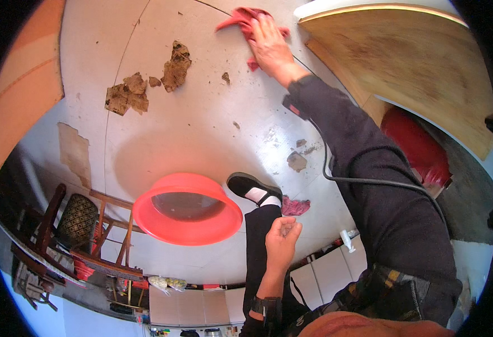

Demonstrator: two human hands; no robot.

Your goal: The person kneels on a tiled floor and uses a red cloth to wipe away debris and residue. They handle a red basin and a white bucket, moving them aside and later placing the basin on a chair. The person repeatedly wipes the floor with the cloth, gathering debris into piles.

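My right hand (269, 44) presses flat on a crumpled red cloth (244, 19) on the pale floor (153, 139), with the arm stretched far out. Near my knee, my left hand (282, 238) is loosely curled, and no object shows in it. A red plastic basin (187, 234) holding greyish water (187, 206) stands beside my black shoe (250, 187). Just behind the shoe lies a crumpled pink cloth (295, 206). Torn brown corrugated pieces, seemingly cardboard, lie left of the red cloth: a long one (177, 67) and a ragged cluster (127, 96).
Small scraps (297, 161) and a wet sheen mark the floor by my right arm. A wooden panel (402, 63) borders the upper right, above a red rounded container (415, 145). Wooden chairs (103, 236) stand at lower left. A white bottle (347, 241) is near pale cabinets (332, 271).
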